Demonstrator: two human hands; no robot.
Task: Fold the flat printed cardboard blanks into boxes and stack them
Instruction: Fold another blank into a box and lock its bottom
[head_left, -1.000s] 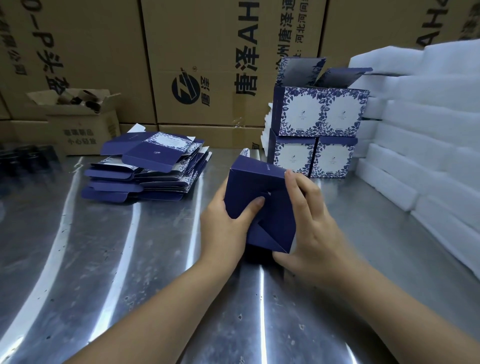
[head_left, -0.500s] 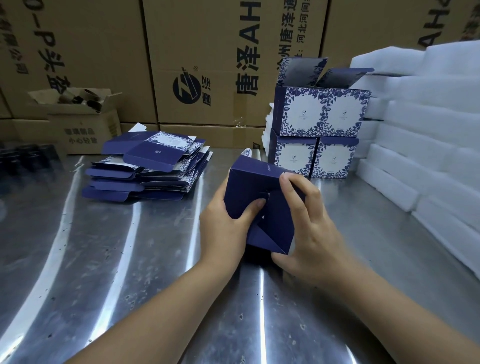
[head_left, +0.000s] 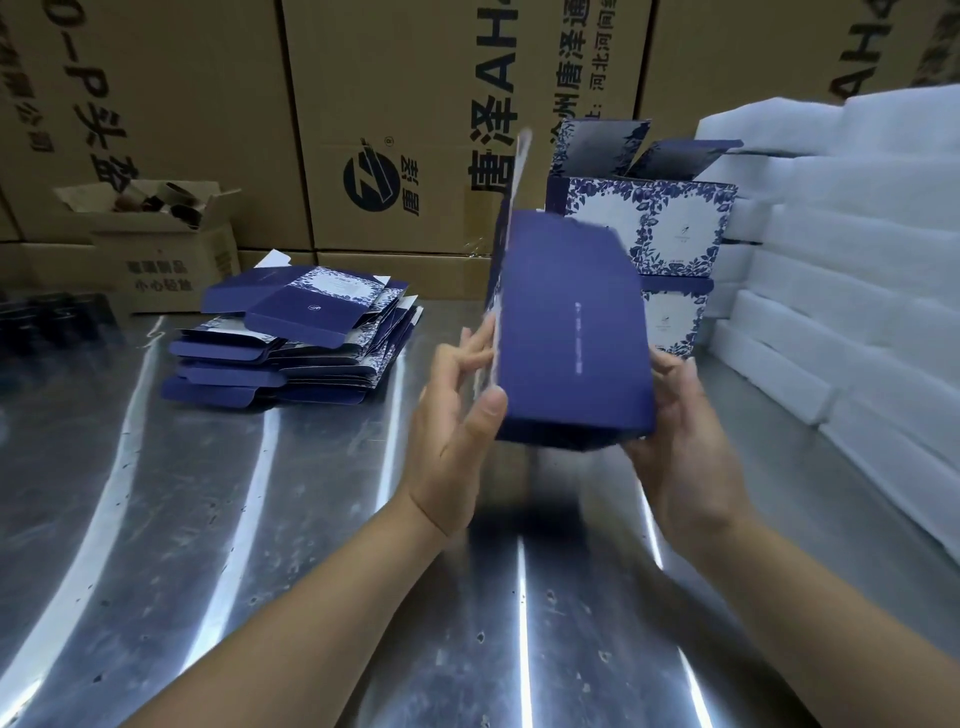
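Sideways black print on the far middle carton (head_left: 467, 130) reads "唐泽AH" and "河北河间". The small open carton (head_left: 161, 270), far left, says "小心轻放". White print on the held box (head_left: 571, 338) is blurred.

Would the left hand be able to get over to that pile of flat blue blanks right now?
Probably yes. The left hand has only bare steel table between it and the pile of blanks; it would first have to leave the box.
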